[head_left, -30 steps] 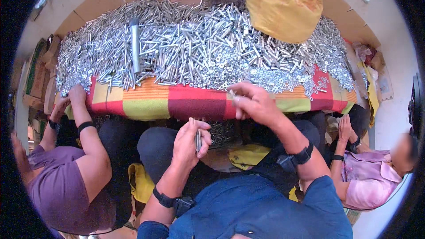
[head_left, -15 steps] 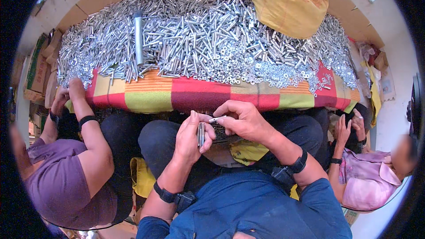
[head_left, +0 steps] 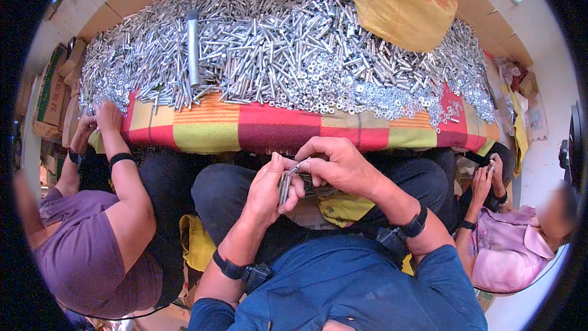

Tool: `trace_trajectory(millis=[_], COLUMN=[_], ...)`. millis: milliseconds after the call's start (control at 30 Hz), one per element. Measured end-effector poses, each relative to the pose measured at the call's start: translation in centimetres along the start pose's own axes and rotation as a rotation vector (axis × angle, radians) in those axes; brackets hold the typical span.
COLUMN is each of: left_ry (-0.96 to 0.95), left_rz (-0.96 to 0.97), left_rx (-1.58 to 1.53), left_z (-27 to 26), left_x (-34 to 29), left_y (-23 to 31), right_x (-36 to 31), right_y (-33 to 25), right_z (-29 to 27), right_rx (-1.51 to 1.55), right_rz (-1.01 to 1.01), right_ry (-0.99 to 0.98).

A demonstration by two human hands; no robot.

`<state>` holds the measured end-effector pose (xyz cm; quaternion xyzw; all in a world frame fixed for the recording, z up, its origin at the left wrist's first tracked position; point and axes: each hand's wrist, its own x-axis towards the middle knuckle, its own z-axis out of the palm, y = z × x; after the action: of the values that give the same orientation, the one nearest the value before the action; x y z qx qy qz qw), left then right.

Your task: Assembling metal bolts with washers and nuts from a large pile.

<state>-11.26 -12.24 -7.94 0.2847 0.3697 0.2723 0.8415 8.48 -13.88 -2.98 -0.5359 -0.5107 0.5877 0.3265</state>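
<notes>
My left hand is closed around a few slim silver metal bolts, held upright against the palm above my lap. Its thumb and forefinger reach toward my right hand, which pinches the end of another short silver bolt between thumb and fingertips. Both hands meet at that piece, and the fingers partly hide it. Past them lies a large pile of similar bolts, with nuts and thin washers along its near edge.
A checked blanket edges the work surface. On the pile lie a grey metal tube and a yellow cloth sack. Co-workers sit close on both sides: a purple sleeve at left, a pink shirt at right.
The bolts in my left hand have tilted slightly, and my right fingers have drawn in closer to it. The left co-worker's hand has shifted at the pile; the right co-worker's hands have come together.
</notes>
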Motion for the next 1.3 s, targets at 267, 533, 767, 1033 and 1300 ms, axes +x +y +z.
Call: trace_trajectory(millis=[267, 533, 767, 1033, 1300], left_ry=[-0.026, -0.015, 0.003, 0.027, -0.095], left_rz=[-0.009, -0.052, -0.050, 0.040, 0.034], left_rx=[0.040, 0.118, 0.237, 0.015, 0.199], left_z=[-0.2, -0.3, 0.6, -0.3, -0.2], left_x=[0.2, 0.3, 0.2, 0.1, 0.1], left_y=[-0.1, -0.7, -0.2, 0.1, -1.1], right_x=[-0.5, 0.0, -0.1, -0.8, -1.7], right_y=[0.2, 0.1, 0.4, 3.7, 2.1], right_z=[0.6, 0.9, 1.2, -0.4, 0.8], right_rx=[0.010, 0.012, -0.077, 0.684, 0.193], right_rz=[-0.035, -0.070, -0.014, 0.119, -0.077], right_ry=[0.001, -0.128, -0.297, -0.055, 0.091])
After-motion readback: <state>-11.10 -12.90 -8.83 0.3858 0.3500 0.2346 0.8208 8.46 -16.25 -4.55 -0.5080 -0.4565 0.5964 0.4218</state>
